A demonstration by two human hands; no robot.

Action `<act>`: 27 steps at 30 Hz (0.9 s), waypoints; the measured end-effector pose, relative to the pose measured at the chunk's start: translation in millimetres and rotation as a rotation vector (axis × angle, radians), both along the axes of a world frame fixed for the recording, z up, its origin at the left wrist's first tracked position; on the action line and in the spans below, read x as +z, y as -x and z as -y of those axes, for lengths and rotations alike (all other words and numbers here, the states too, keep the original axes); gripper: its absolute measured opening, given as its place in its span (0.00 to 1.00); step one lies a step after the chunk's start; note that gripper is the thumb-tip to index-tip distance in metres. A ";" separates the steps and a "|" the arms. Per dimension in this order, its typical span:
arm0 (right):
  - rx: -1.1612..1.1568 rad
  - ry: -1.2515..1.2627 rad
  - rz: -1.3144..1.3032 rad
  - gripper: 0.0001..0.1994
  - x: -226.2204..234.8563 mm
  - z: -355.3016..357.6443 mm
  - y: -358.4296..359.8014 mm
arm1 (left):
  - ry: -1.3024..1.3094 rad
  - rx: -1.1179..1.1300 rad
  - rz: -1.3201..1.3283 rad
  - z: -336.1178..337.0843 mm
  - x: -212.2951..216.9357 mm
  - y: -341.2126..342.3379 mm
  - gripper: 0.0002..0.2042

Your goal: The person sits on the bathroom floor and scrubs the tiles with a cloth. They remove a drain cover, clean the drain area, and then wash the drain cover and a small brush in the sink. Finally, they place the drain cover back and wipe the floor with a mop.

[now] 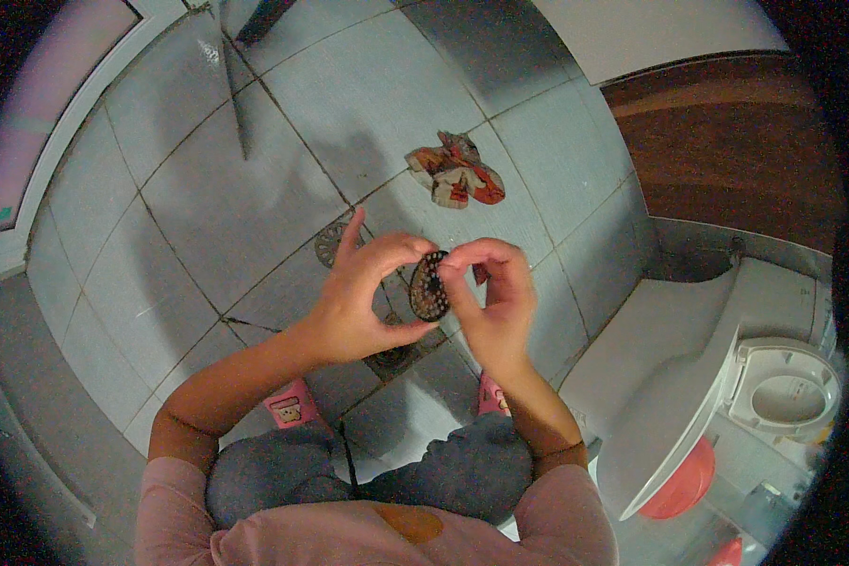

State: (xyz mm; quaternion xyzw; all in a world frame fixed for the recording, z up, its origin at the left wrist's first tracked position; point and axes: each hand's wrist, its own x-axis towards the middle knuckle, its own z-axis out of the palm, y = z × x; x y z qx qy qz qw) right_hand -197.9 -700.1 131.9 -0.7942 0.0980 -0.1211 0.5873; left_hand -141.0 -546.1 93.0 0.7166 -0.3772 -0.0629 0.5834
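Between my two hands is a round, dark drain strainer (pixel 428 294) with many small holes, tilted on edge. My left hand (pixel 363 300) curves around its left side, with the fingers at the top edge and the thumb at the bottom. My right hand (pixel 496 300) pinches its upper right side with thumb and fingertips. Below them, a dark, round drain opening (pixel 392 360) sits in the floor, partly covered by my left hand and wrist. A round, slotted metal drain grate (pixel 333 243) lies on the tiles just beyond my left hand.
A crumpled, brown, orange and cream cloth (pixel 457 174) lies on the tiled floor (pixel 354 104) ahead. To the right stand a white curved fixture (pixel 672 396), a white oval seat-like ring (pixel 785 394) and a red bowl (pixel 681 483). A white-framed door (pixel 61 141) borders the left.
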 end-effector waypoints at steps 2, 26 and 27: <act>-0.056 -0.099 0.057 0.12 -0.2 13.7 -2.6 | -0.121 0.064 -0.007 -5.2 -12.2 -0.7 0.34; 0.132 0.842 -0.228 0.20 -150.7 126.6 -88.0 | -1.128 0.114 0.312 -72.5 -131.6 -27.5 0.22; 0.149 0.859 -0.257 0.21 -152.9 134.6 -94.5 | -1.082 0.073 0.323 -66.6 -122.4 -27.9 0.21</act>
